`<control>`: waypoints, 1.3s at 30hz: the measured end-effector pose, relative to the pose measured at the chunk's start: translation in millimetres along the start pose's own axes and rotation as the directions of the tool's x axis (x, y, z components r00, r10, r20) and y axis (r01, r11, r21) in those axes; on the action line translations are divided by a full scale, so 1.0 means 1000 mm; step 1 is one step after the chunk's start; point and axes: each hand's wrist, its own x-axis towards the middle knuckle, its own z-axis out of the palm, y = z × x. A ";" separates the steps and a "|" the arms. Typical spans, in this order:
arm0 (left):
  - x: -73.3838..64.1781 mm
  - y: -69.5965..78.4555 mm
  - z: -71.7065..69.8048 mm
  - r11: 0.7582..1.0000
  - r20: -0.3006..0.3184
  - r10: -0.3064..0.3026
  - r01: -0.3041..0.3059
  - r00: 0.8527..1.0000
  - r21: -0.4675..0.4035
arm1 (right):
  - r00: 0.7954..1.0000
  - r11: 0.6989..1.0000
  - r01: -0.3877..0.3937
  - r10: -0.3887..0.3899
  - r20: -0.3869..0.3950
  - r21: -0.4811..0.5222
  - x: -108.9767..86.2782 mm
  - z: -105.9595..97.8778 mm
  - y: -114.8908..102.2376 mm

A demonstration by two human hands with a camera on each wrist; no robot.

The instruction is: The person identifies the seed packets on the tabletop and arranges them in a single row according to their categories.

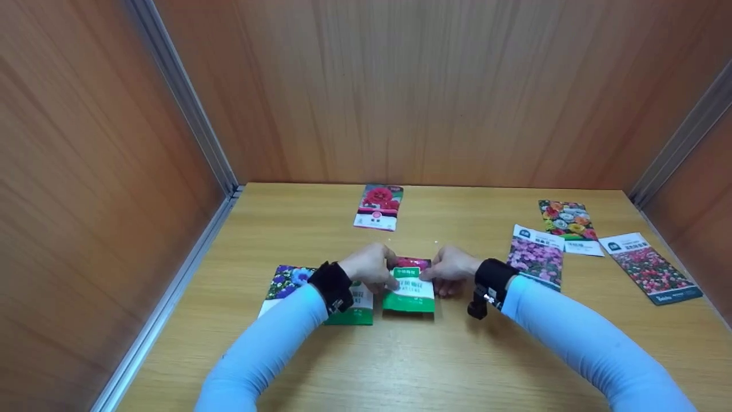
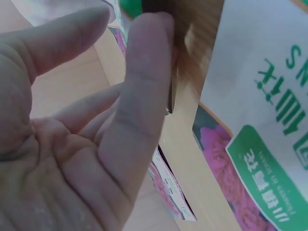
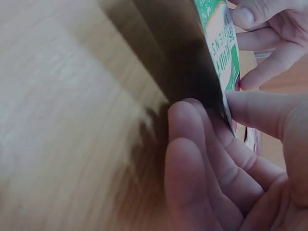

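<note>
A green-and-white seed packet [image 1: 409, 294] with a pink flower picture at its far end is held between the two hands, its near edge raised off the table. My left hand [image 1: 369, 267] pinches its left side with thumb and fingertips. On the right side, my right hand [image 1: 454, 268] grips the packet edge, thumb on the printed face and fingers beneath, as the right wrist view shows. Another green-and-white packet [image 1: 361, 300] lies under my left wrist, partly hidden by it; its pink flowers and green print fill the right of the left wrist view.
A blue-and-purple flower packet [image 1: 286, 280] lies left, partly covered by my left arm. At the back is a red flower packet [image 1: 378, 207]. On the right lie a mixed-colour packet [image 1: 571, 223], a lilac one [image 1: 536, 256] and a pink-red one [image 1: 652, 269]. Wooden walls [image 1: 400, 91] enclose the table.
</note>
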 end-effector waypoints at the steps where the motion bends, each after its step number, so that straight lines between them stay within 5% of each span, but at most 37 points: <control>1: -0.001 0.001 0.001 1.000 0.000 0.000 0.000 1.000 0.013 | 1.000 1.000 -0.005 0.005 0.001 -0.005 -0.001 0.001 0.000; 8: -0.005 0.007 0.011 0.985 -0.019 -0.032 0.035 0.999 0.171 | 0.999 0.996 -0.047 0.045 -0.027 -0.071 -0.002 0.007 -0.004; 18: -0.010 0.012 0.026 0.919 -0.090 -0.019 0.053 0.996 0.390 | 0.998 0.989 -0.051 0.043 -0.055 -0.139 -0.004 0.014 -0.007; 22: -0.010 0.010 0.028 0.882 -0.112 0.030 0.026 0.993 0.470 | 0.996 0.982 -0.043 0.029 -0.078 -0.183 -0.005 0.017 -0.006; 29: -0.009 0.010 0.027 0.850 -0.105 0.007 0.049 0.994 0.525 | 0.994 0.969 -0.033 0.006 -0.110 -0.246 -0.008 0.023 -0.008; 39: -0.009 0.012 0.028 0.767 -0.099 0.023 0.046 0.995 0.640 | 0.990 0.966 0.014 -0.050 -0.135 -0.258 -0.011 0.031 -0.011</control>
